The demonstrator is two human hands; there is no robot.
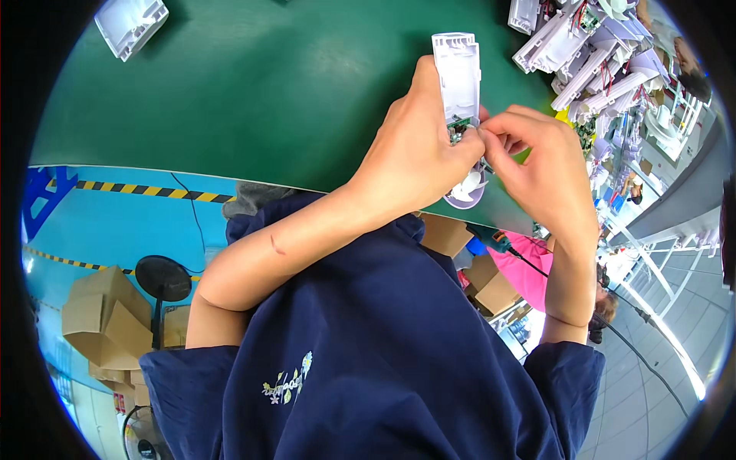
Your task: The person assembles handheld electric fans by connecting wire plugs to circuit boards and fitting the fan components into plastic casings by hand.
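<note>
My left hand (418, 146) is wrapped round a long white plastic housing (460, 80), held upright in the picture over the green table's front edge. A small green circuit board (458, 129) shows inside the housing, partly covered by my left thumb. At the housing's lower end sits a white fan (468, 185) with curved blades. My right hand (540, 149) is beside the housing, its thumb and forefinger pinched together at the board's edge. Whatever is between those fingertips is too small or hidden to make out.
On the green table (230, 92), a white plastic shell (132, 27) lies at the far left. A heap of white housings with red wires (590, 54) fills the far right. A power tool (491, 236) hangs below the table edge, near cardboard boxes (445, 234).
</note>
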